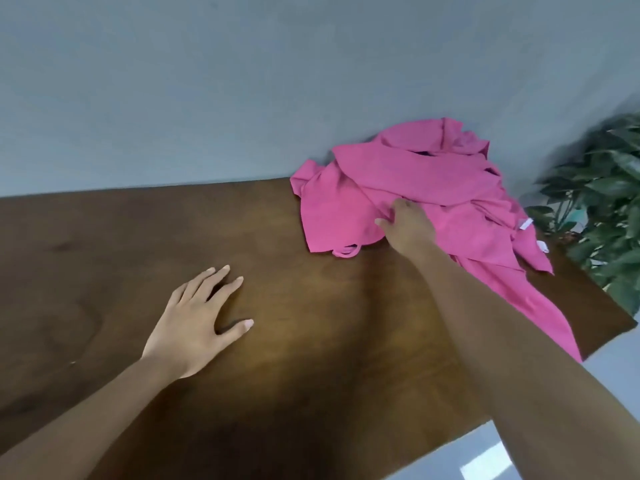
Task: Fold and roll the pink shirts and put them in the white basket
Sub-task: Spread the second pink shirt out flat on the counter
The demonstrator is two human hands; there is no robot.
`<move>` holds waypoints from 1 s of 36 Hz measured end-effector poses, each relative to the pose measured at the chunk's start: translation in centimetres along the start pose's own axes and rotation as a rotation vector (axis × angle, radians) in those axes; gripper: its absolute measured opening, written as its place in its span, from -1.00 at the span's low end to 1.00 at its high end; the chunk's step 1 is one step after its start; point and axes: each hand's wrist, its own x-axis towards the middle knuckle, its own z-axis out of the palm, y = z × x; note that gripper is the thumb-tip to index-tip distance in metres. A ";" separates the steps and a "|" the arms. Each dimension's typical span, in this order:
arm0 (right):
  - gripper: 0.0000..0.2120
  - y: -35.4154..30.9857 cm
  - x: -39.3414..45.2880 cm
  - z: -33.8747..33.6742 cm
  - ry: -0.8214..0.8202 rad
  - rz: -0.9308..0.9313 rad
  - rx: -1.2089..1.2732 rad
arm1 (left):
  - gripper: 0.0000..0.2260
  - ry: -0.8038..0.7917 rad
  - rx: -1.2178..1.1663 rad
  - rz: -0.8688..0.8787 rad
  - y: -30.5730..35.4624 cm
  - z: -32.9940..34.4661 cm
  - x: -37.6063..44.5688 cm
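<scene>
The left hand (197,323) is lying flat on the brown wooden counter (104,271), palm down, with its fingers straight and spread a little and the thumb sticking out to the side. It is holding nothing; only the fingertips and palm are touching the bare wood, well apart from the clothes.

The right hand (407,225) is reaching across to the pile of pink shirts (433,188) and is resting on the near left part of it. Its fingers are curling into the cloth, and the thumb is pressing against a fold, so it is pinching or gathering a bit of pink fabric; how much it is actually gripping is hidden under the hand.

The pink shirts are sitting in a loose, crumpled heap at the far right corner of the counter, pushed up against the grey wall (173,98). The heap is stretching from the wall end down toward the near right edge, and one long strip of cloth is trailing along that line and hanging over the counter's right side. Small white tags (526,224) are showing on the right of the pile. A leafy green plant (602,202) is standing just beyond the counter's right edge, near the shirts.
</scene>
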 end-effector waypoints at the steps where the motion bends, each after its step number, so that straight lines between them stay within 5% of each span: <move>1: -0.58 0.0 0.6 0.4 -0.009 0.020 0.002 | -0.25 -0.003 0.000 0.000 0.1 0.0 0.0; 9: -0.86 -0.9 2.4 2.3 0.097 0.060 0.049 | -0.26 -0.002 -0.009 -0.014 0.1 -0.1 -0.2; 29: -0.79 -7.6 -3.6 -11.1 0.349 0.241 0.597 | -0.24 -0.028 -0.017 0.011 -0.4 0.0 -0.2; 36: -0.78 -11.8 -8.6 -16.7 0.382 0.182 0.806 | -0.28 -0.127 -0.250 0.020 -0.9 -1.8 0.3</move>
